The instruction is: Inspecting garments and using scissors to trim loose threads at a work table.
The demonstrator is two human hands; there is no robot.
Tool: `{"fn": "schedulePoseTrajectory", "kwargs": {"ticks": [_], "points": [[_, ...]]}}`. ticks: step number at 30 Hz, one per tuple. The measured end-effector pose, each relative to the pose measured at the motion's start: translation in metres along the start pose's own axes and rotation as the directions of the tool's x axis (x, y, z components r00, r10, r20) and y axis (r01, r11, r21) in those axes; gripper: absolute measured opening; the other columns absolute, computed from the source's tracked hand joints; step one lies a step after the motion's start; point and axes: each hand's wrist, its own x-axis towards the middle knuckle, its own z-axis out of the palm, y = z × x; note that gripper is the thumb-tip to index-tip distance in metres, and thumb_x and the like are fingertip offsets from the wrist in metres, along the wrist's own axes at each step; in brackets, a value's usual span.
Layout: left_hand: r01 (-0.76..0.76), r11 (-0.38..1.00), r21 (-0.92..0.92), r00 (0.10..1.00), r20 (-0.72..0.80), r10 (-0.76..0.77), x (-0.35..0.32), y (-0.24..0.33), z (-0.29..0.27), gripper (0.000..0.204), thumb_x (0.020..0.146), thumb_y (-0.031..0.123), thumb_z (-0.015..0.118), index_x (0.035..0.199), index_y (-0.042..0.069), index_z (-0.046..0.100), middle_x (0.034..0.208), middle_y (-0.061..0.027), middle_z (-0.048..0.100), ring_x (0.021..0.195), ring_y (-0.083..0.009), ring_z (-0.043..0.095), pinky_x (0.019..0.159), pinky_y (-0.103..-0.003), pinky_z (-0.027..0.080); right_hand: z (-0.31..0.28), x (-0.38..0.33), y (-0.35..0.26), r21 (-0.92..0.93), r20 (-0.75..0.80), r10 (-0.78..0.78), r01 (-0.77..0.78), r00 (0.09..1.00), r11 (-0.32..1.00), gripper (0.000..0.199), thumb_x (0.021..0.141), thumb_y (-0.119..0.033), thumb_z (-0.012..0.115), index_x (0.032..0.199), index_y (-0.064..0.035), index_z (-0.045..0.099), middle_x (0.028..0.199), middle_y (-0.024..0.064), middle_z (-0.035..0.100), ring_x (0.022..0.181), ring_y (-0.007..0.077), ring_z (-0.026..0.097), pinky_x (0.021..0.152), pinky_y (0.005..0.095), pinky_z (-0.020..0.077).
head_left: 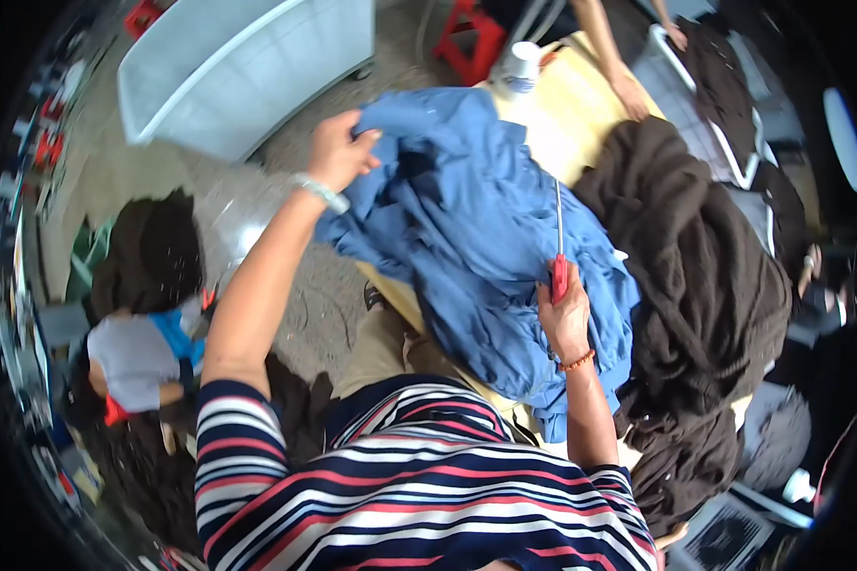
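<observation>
A crumpled blue garment [467, 209] is spread over the table in front of me. My left hand [341, 157], with a pale band at the wrist, has its fingers bent around the garment's far left edge and grips the cloth there. In my right hand [564, 316] is a red-handled tool [560, 271] with a long, thin metal shaft pointing away from me. That hand is closed around the handle, over the right part of the garment. Whether the tool is scissors seen edge-on or a screwdriver, I cannot tell.
Dark brown knit cloth [695, 257] is heaped to the right, with a co-worker's hand [628, 98] at its far end. A white cup [521, 67] stands on the yellow tabletop [567, 128]. Beyond are a large pale bin [257, 76] and a red stool [468, 43].
</observation>
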Motion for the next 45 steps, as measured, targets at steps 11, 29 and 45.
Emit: {"fn": "schedulePoseTrajectory", "kwargs": {"ticks": [11, 29, 45], "points": [[-0.516, 0.746, -0.42, 0.844, -0.103, 0.526, 0.044, 0.085, 0.012, 0.019, 0.085, -0.008, 0.053, 0.1, -0.003, 0.064, 0.092, -0.0017, 0.065, 0.084, -0.0068, 0.058, 0.076, -0.021, 0.047, -0.077, -0.012, 0.013, 0.031, -0.328, 0.035, -0.026, 0.944, 0.999, 0.036, 0.083, 0.001, 0.064, 0.117, -0.0057, 0.053, 0.1, 0.0178, 0.063, 0.095, 0.034, 0.064, 0.084, 0.0383, 0.0491], [-0.369, 0.929, 0.039, 0.688, 0.684, 0.245, -0.075, -0.009, 0.059, 0.045, 0.072, 0.032, 0.082, 0.103, 0.003, 0.065, 0.091, -0.0106, 0.066, 0.088, -0.0286, 0.06, 0.08, -0.036, 0.047, -0.026, -0.048, 0.017, -0.079, -0.056, 0.248, -0.252, 0.967, 0.964, 0.05, 0.076, 0.001, 0.064, 0.124, -0.0082, 0.052, 0.115, 0.0173, 0.059, 0.107, 0.0395, 0.058, 0.089, 0.0417, 0.0483], [0.803, 0.537, -0.257, 0.442, 0.861, -0.25, -0.108, -0.018, 0.117, 0.012, 0.095, 0.024, 0.064, 0.091, 0.012, 0.067, 0.079, 0.005, 0.062, 0.069, -0.0065, 0.058, 0.067, -0.026, 0.049, -0.072, -0.074, -0.011, -0.02, 0.033, 0.192, -0.192, 0.981, 0.981, 0.051, 0.082, -0.014, 0.073, 0.128, -0.0064, 0.052, 0.109, 0.0178, 0.056, 0.096, 0.0403, 0.059, 0.08, 0.0412, 0.0499]]}}
